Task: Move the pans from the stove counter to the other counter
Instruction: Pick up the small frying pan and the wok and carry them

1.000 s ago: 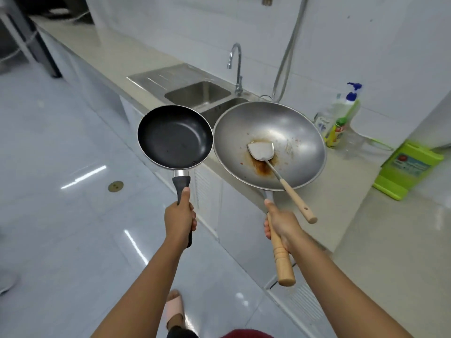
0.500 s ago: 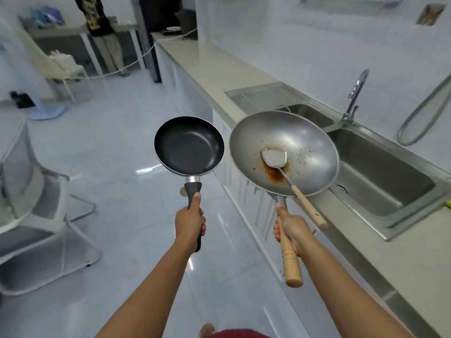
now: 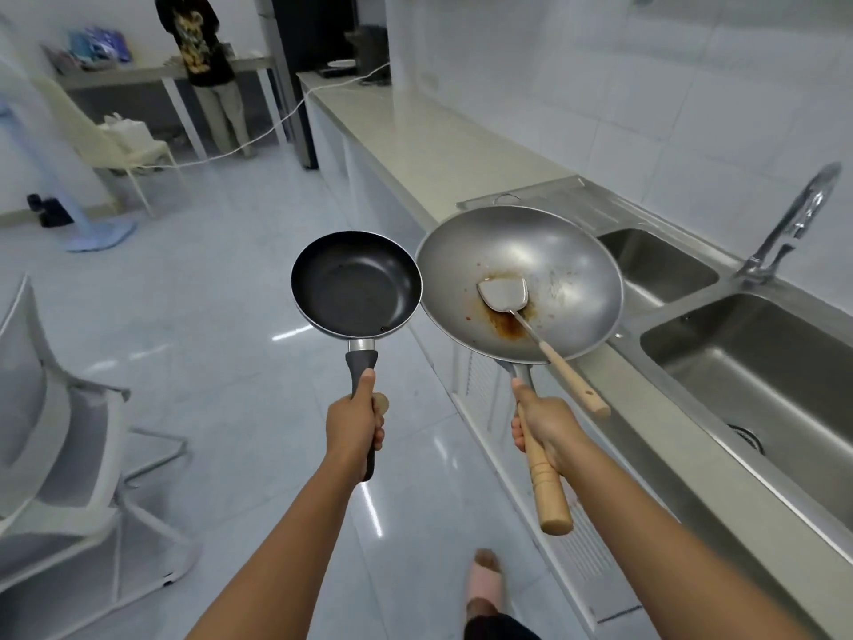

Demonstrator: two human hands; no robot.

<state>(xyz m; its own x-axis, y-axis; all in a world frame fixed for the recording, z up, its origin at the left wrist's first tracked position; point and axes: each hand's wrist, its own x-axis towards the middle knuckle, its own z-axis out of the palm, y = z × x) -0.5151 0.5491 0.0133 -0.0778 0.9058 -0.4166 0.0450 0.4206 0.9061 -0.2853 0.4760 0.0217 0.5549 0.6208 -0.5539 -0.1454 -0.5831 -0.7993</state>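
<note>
My left hand (image 3: 354,427) grips the dark handle of a small black frying pan (image 3: 356,285), held level over the floor. My right hand (image 3: 541,424) grips the wooden handle of a large steel wok (image 3: 554,251), held over the counter's front edge beside the sink. A metal spatula (image 3: 503,293) with a wooden handle lies inside the wok on a brown sauce stain. The two pans' rims sit side by side, almost touching.
A long beige counter (image 3: 415,131) runs ahead along the right wall, with a double steel sink (image 3: 757,362) and tap (image 3: 784,224). A white chair (image 3: 60,455) stands at left. Far back, a person (image 3: 203,62) stands at a table, and a white cable (image 3: 258,136) hangs across the aisle.
The view has swung left along the counter: the soap bottles and green container have left the frame, the sink now lies at the right, and the far room shows. Both hands still carry the pans.
</note>
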